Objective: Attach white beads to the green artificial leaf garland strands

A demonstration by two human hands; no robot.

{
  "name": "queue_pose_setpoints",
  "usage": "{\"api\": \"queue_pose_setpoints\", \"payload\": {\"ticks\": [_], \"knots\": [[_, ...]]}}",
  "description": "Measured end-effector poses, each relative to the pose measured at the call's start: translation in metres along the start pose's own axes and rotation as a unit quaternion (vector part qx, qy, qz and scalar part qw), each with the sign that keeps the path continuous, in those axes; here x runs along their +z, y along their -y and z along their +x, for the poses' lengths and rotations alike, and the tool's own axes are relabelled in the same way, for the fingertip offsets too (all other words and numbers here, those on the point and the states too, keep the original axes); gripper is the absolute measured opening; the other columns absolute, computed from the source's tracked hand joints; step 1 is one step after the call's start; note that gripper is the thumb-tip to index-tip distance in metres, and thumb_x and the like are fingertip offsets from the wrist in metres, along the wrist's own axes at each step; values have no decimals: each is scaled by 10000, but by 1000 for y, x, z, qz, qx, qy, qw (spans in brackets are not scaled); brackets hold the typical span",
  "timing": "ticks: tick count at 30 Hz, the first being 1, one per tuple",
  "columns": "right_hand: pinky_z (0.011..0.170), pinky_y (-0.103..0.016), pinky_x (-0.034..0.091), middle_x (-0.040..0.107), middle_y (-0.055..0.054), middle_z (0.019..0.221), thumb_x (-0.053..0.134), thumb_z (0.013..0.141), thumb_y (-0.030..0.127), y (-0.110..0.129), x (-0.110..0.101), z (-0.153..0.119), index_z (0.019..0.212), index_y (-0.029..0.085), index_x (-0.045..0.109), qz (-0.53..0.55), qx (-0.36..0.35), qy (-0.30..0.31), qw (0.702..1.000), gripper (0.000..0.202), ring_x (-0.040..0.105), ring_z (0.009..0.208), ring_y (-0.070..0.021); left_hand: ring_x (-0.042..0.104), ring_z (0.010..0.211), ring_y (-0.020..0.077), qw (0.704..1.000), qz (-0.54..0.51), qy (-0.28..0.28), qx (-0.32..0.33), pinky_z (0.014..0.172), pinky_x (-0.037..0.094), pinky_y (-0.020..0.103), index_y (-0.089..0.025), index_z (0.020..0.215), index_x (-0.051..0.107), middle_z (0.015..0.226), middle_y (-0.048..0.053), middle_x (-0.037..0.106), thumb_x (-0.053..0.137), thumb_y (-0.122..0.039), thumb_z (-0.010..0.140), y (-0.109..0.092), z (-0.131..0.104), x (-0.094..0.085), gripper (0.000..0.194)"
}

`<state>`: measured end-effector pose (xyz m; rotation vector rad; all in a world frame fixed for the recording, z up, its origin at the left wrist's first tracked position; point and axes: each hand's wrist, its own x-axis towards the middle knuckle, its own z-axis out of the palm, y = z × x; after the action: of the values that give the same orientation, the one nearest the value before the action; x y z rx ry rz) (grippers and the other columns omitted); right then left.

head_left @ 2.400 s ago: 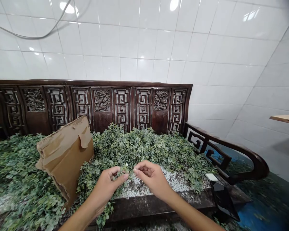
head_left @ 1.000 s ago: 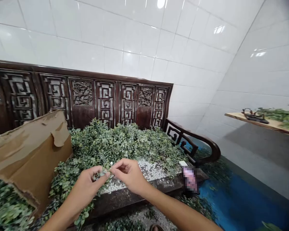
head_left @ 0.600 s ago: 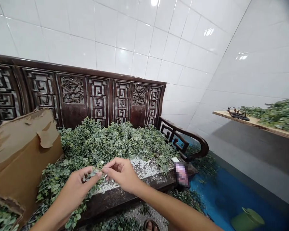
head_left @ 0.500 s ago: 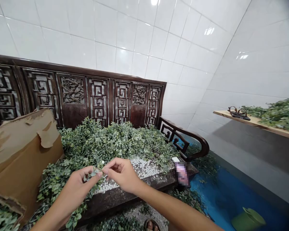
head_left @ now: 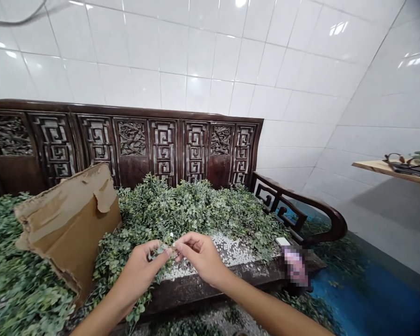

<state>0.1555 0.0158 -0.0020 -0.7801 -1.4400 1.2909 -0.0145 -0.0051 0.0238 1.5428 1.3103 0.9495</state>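
My left hand (head_left: 147, 261) pinches a small sprig of green artificial leaves (head_left: 161, 248) between thumb and fingers. Right beside it, my right hand (head_left: 199, 254) has thumb and forefinger closed on the same sprig, close to its end. The fingertips of both hands nearly touch; the exact spot they grip is partly hidden. Behind and below them, a heap of green leafy sprigs (head_left: 196, 205) covers the seat of a dark carved wooden bench (head_left: 182, 294). Many small white pellets (head_left: 231, 249) are scattered over the seat just past my right hand.
A torn cardboard piece (head_left: 73, 219) stands among the leaves at left. The bench's curved armrest (head_left: 331, 217) rises at right, near a blurred pink item (head_left: 296, 268). A wooden shelf (head_left: 371, 165) holding a dark metal tool (head_left: 409, 164) juts from the right. Blue flooring (head_left: 378, 289) shows below.
My view has turned left, so everything sits further right and more cardboard and leaves show. Both hands keep their pinch on the sprig; the green bucket has left the view.
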Motion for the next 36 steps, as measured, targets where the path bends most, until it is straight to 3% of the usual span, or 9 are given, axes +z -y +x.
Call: {"api": "queue_pose_setpoints", "payload": {"ticks": [24, 31, 36], "knots": [[706, -323, 551, 700, -31, 708, 687, 811, 368, 1, -2, -2, 825, 161, 688, -28, -8, 28, 999, 207, 675, 702, -178, 528, 673, 174, 1000, -9, 0, 20, 607, 389, 244, -161, 693, 639, 677, 7, 617, 599, -597, 737, 5, 2, 1, 440], [668, -294, 519, 695, -53, 800, 575, 887, 263, 11, -8, -6, 872, 179, 713, -167, -89, 66, 980, 162, 660, 745, -183, 409, 605, 141, 999, 22, 19, 19, 562, 311, 236, -179, 648, 556, 608, -36, 460, 553, -569, 771, 7, 2, 0, 409], [658, -274, 507, 693, -45, 776, 559, 891, 240, 10, -5, -6, 862, 180, 710, -188, -94, 59, 976, 165, 648, 731, -172, 358, 632, 137, 999, 20, 41, 24, 578, 275, 241, -181, 679, 516, 639, -43, 386, 500, -553, 805, 8, 1, 2, 394]]}}
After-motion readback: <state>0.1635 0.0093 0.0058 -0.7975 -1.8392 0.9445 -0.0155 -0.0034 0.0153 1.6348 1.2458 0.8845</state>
